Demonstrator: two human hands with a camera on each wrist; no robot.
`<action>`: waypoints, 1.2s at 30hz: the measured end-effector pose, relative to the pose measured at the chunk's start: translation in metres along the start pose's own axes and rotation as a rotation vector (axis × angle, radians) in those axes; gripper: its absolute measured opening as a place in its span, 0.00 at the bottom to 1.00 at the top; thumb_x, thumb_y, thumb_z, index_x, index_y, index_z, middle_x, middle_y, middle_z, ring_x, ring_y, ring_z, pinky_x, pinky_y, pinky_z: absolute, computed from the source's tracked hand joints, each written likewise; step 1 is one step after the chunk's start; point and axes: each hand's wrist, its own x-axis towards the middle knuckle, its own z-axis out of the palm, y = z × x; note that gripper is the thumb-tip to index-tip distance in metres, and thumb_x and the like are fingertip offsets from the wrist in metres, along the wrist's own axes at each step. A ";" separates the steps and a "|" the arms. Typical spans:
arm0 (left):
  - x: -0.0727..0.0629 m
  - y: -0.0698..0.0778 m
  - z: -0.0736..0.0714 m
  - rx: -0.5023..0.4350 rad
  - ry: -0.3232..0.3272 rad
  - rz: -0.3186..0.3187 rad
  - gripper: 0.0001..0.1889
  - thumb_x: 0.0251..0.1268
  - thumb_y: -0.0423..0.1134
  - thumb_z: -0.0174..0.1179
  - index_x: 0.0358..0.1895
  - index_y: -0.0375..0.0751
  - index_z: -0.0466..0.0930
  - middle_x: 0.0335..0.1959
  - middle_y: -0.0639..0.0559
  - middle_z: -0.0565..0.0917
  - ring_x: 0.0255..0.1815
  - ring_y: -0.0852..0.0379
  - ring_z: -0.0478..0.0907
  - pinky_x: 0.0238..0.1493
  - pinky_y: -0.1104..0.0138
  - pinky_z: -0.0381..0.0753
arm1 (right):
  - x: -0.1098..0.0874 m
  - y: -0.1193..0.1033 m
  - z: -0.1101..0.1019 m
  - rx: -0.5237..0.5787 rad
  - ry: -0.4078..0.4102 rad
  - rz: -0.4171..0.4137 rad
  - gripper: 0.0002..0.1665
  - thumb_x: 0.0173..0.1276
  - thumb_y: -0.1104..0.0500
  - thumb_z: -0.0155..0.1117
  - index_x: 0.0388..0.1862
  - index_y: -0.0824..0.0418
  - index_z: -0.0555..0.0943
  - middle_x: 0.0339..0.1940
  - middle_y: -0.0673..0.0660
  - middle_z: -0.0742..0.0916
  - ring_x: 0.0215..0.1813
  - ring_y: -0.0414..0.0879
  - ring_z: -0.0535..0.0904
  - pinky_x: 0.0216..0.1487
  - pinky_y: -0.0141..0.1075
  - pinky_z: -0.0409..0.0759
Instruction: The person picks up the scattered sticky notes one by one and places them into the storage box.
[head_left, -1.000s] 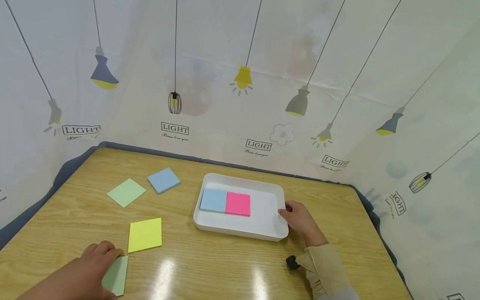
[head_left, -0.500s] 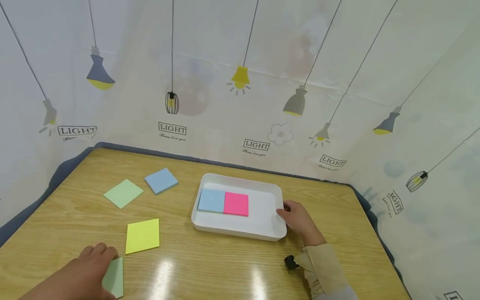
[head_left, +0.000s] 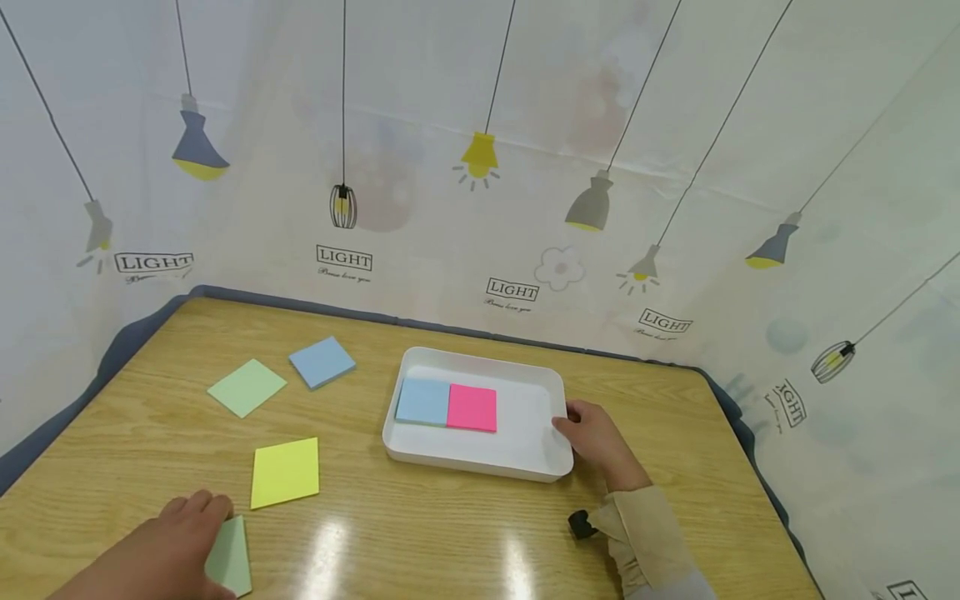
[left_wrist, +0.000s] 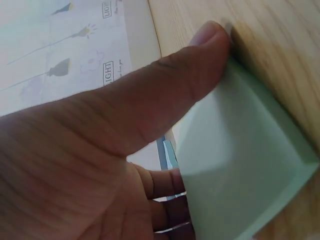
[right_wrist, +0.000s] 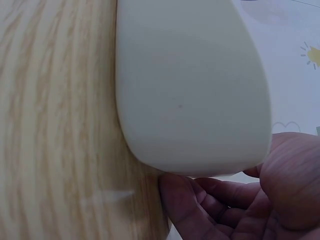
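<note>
here the left hand (head_left: pixel 168 543) pinches a pale green sticky-note pad (head_left: pixel 232 560) by its edges at the near left of the wood-grained desk (head_left: pixel 420 533), likely to spare the smooth top sheet, just beside a yellow pad (head_left: pixel 285 473). the right hand (head_left: pixel 600 437) grips the white, round-cornered tray (head_left: pixel 528 450), thumb over its rim, probably steadying it; inside, a blue pad (head_left: pixel 423 402) and pink pad (head_left: pixel 472 407) touch.

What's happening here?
A person's left hand grips a pale green pad, while the right hand holds the right end of a white tray. The tray has a light blue pad and a pink pad side by side. A yellow pad, a darker blue pad and another green pad lie on the table.
</note>
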 end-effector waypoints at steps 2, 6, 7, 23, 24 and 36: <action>0.000 0.001 0.000 -0.008 -0.014 -0.022 0.47 0.30 0.65 0.81 0.50 0.37 0.72 0.38 0.51 0.75 0.37 0.52 0.69 0.34 0.58 0.75 | 0.000 0.000 0.000 -0.003 0.001 0.001 0.26 0.75 0.54 0.59 0.66 0.66 0.77 0.56 0.61 0.85 0.50 0.49 0.80 0.49 0.40 0.81; -0.003 0.009 -0.003 -0.038 -0.044 -0.050 0.46 0.32 0.63 0.81 0.51 0.36 0.71 0.33 0.53 0.78 0.33 0.54 0.71 0.33 0.58 0.76 | 0.000 0.000 0.000 -0.007 0.002 0.004 0.25 0.75 0.54 0.59 0.65 0.66 0.77 0.55 0.61 0.85 0.49 0.49 0.79 0.48 0.39 0.80; -0.003 0.011 -0.004 -0.044 -0.054 -0.057 0.46 0.33 0.62 0.81 0.51 0.36 0.71 0.33 0.53 0.78 0.32 0.55 0.72 0.33 0.58 0.76 | 0.000 0.000 0.000 -0.010 0.003 0.002 0.25 0.75 0.54 0.59 0.65 0.66 0.77 0.55 0.61 0.85 0.49 0.49 0.79 0.48 0.39 0.80; 0.006 0.024 -0.009 -0.110 -0.130 -0.102 0.30 0.42 0.50 0.80 0.47 0.44 0.76 0.32 0.57 0.78 0.32 0.54 0.71 0.34 0.59 0.74 | 0.003 0.003 0.001 -0.018 0.006 -0.002 0.25 0.75 0.53 0.59 0.65 0.66 0.77 0.54 0.60 0.85 0.48 0.49 0.79 0.47 0.39 0.80; 0.006 0.027 -0.009 -0.098 -0.125 -0.092 0.28 0.43 0.48 0.80 0.46 0.45 0.76 0.32 0.58 0.78 0.32 0.55 0.71 0.34 0.59 0.74 | 0.002 0.003 0.001 -0.020 0.006 -0.001 0.25 0.75 0.53 0.59 0.65 0.66 0.77 0.54 0.60 0.85 0.48 0.49 0.79 0.47 0.39 0.80; 0.006 0.056 -0.022 -0.023 -0.106 -0.031 0.14 0.54 0.40 0.74 0.39 0.51 0.77 0.26 0.60 0.75 0.28 0.56 0.68 0.31 0.62 0.68 | 0.003 0.002 0.001 -0.028 0.005 0.004 0.25 0.75 0.53 0.59 0.64 0.66 0.78 0.54 0.60 0.85 0.48 0.49 0.79 0.47 0.39 0.81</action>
